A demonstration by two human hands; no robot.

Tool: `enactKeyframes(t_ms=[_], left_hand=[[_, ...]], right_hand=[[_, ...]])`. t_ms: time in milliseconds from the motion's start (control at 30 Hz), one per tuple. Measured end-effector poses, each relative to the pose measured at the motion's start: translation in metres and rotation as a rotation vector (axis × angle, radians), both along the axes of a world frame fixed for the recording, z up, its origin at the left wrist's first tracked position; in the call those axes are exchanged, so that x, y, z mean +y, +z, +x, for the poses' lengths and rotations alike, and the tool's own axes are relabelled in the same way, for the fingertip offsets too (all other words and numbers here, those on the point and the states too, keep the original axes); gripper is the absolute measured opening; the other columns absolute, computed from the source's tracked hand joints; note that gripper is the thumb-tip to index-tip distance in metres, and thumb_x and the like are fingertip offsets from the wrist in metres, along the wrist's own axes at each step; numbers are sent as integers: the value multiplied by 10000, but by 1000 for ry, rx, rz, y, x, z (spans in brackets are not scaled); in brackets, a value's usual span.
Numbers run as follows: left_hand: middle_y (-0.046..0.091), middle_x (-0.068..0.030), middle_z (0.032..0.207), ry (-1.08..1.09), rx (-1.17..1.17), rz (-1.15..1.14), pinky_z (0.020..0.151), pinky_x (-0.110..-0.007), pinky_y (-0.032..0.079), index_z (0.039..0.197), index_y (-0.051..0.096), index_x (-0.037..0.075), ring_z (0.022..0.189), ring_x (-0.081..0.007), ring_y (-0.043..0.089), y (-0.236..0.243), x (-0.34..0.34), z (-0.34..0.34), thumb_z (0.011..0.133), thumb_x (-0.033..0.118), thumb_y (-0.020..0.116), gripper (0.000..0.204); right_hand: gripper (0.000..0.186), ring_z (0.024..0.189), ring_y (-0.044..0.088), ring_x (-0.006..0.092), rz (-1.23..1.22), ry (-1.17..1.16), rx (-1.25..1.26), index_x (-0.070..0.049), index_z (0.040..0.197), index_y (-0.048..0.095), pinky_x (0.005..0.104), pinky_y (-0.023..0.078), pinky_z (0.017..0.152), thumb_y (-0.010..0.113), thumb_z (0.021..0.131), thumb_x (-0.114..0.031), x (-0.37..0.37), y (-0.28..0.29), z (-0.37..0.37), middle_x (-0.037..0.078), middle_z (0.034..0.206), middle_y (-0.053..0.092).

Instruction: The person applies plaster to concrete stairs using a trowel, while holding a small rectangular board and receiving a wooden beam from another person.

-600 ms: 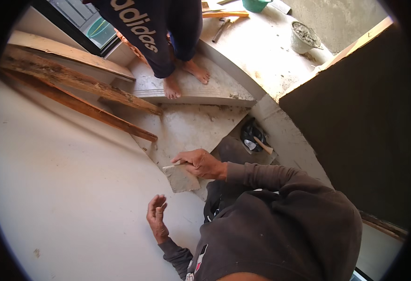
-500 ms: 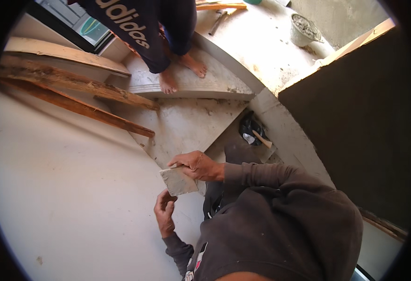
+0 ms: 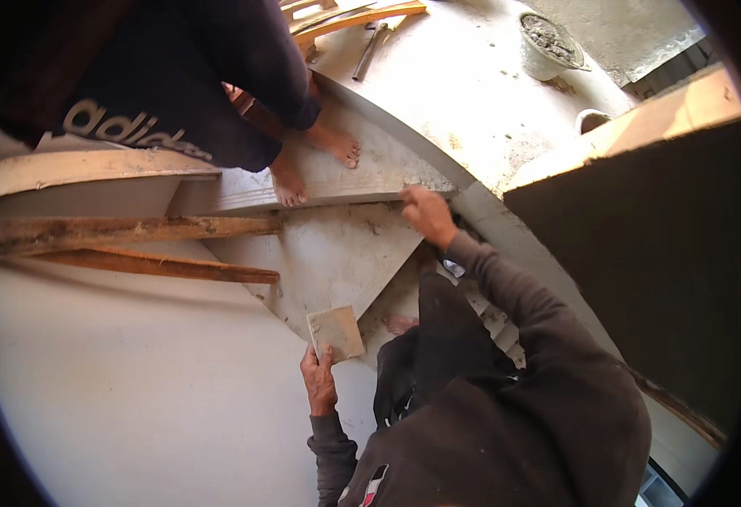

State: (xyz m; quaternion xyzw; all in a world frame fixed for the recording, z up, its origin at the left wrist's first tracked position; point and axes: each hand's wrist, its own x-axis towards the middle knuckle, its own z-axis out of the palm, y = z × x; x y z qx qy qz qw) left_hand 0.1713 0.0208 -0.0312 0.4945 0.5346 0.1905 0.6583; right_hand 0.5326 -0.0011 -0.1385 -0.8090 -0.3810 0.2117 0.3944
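My left hand (image 3: 320, 382) grips a small square tile piece (image 3: 337, 333) by its near edge, thumb on top. The tile is pale, with a rough, mortar-smeared face turned up. My right hand (image 3: 428, 216) is stretched forward over the far right corner of the winder step (image 3: 345, 245), close to the riser of the step above. Its fingers are curled, and whatever they hold, if anything, is hidden. Under my right forearm, a dark bag with a whitish item (image 3: 453, 267) shows only in part.
Another person's bare feet (image 3: 315, 169) stand on the upper step. Wooden props (image 3: 151, 235) reach in from the left above the white wall (image 3: 134, 372). A bucket of mortar (image 3: 549, 44) and a metal bar (image 3: 369, 52) are on the far floor. A dark panel (image 3: 632, 253) rises at right.
My right hand has let go of the tile and moved forward to the upper step. The left hand has taken hold of the tile. The view has shifted, and the other person appears closer.
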Motion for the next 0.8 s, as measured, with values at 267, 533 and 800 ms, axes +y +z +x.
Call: enactKeyframes(t_ms=[267, 533, 800], left_hand=[[638, -68, 953, -174, 54, 227, 759, -270, 465, 1092, 570, -48, 843, -110, 548, -60, 71, 154, 940, 130, 581, 234], [623, -54, 857, -296, -121, 386, 725, -289, 456, 1057, 607, -61, 803, -109, 539, -110, 174, 365, 915, 136, 585, 244], [383, -283, 1427, -575, 467, 1040, 1072, -432, 354, 1368, 404, -69, 1304, -401, 408, -167, 223, 532, 889, 279, 617, 629]], right_hand=[[471, 1161, 492, 355, -431, -378, -430, -43, 1249, 539, 461, 422, 978, 588, 797, -165, 43, -82, 161, 199, 1219, 523], [593, 1335, 342, 390, -388, -443, -338, -83, 1347, 483, 464, 252, 1146, 642, 794, -233, 49, -101, 207, 230, 1384, 433], [452, 1177, 494, 303, -289, -732, -369, -102, 1229, 589, 392, 394, 1029, 620, 779, -124, 58, -83, 274, 131, 1203, 545]])
